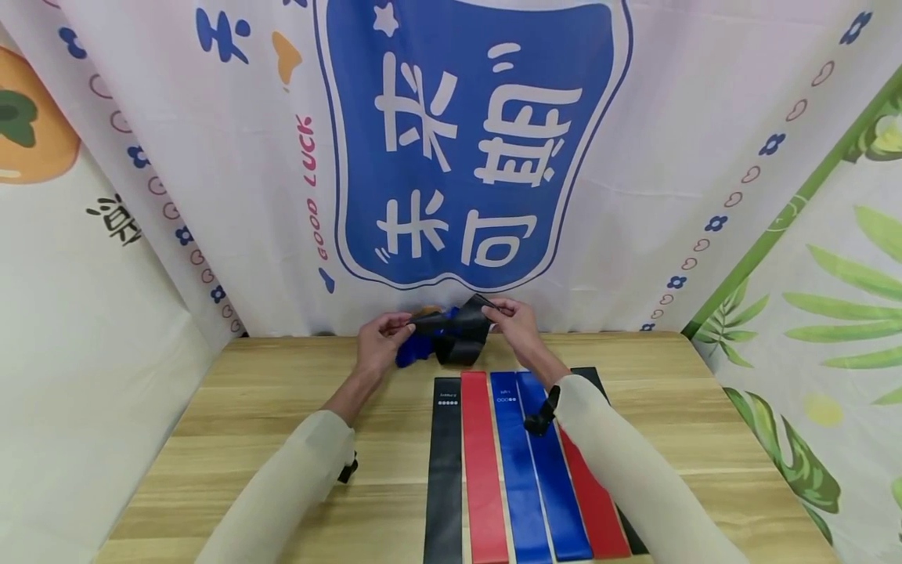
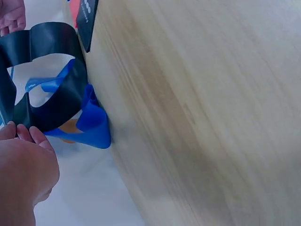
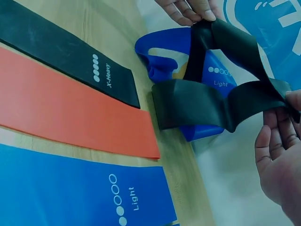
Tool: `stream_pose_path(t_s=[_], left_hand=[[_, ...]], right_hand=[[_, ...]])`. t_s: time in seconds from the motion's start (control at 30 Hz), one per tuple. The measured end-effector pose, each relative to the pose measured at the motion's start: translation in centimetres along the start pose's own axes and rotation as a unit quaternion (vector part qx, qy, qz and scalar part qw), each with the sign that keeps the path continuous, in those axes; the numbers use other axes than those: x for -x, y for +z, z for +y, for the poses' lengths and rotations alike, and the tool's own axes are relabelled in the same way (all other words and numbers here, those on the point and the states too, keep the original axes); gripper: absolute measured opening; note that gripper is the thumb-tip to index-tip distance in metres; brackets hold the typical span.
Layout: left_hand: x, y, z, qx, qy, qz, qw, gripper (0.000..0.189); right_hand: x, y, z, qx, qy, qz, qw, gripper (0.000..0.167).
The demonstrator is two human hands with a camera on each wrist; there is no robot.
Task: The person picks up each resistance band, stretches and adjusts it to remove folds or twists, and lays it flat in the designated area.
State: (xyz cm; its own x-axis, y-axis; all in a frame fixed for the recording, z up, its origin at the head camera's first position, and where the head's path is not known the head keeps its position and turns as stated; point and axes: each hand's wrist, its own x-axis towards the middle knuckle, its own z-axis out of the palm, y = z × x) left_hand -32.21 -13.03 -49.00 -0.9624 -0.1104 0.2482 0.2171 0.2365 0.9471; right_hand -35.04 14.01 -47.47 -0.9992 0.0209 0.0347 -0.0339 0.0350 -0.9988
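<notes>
The left hand (image 1: 378, 342) and right hand (image 1: 517, 324) each pinched an end of a twisted black band (image 1: 456, 335), holding it above the far edge of the bench (image 1: 268, 407). Under it lay a crumpled blue band (image 3: 162, 52); nearer, flat bands (image 1: 517, 470) lay side by side.

Wooden table (image 1: 282, 407), printed cloth backdrop (image 1: 634, 157), bright even light

Both hands, left hand (image 1: 380, 341) and right hand (image 1: 517, 321), pinch a twisted black band (image 1: 458, 333) above the wooden table (image 1: 282, 407). Black, red and blue bands (image 1: 507, 470) lie flat side by side nearer the person
</notes>
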Motion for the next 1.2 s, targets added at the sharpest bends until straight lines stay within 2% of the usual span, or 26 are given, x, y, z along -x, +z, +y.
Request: stream_pose_path(t_s=[0.17, 0.4, 0.73, 0.97, 1.1, 1.2], left_hand=[[-0.1, -0.4, 0.8, 0.022, -0.002, 0.003, 0.9997, 0.019], [-0.5, -1.0, 1.5, 0.041, -0.021, 0.017, 0.9988, 0.021], [-1.2, -1.8, 1.7, 0.114, -0.043, 0.027, 0.9922, 0.026], [-1.7, -2.2, 1.8, 0.126, -0.088, 0.037, 0.9873, 0.024], [-1.9, -2.6, 1.7, 0.136, -0.100, 0.040, 0.9849, 0.025], [-2.0, -2.9, 1.6, 0.126, -0.104, 0.036, 0.9859, 0.024]], right_hand=[[0.0, 0.1, -0.3, 0.020, -0.002, 0.004, 0.9998, 0.025], [0.3, 0.5, -0.7, 0.007, -0.007, -0.011, 0.9999, 0.028], [0.6, 1.2, -1.1, 0.024, -0.016, -0.012, 0.9995, 0.030], [0.2, 1.6, -0.8, -0.013, -0.007, -0.021, 0.9997, 0.034], [0.0, 1.5, -0.8, -0.012, -0.007, -0.022, 0.9997, 0.035], [-0.1, 1.4, -0.9, -0.010, -0.008, -0.024, 0.9996, 0.034]])
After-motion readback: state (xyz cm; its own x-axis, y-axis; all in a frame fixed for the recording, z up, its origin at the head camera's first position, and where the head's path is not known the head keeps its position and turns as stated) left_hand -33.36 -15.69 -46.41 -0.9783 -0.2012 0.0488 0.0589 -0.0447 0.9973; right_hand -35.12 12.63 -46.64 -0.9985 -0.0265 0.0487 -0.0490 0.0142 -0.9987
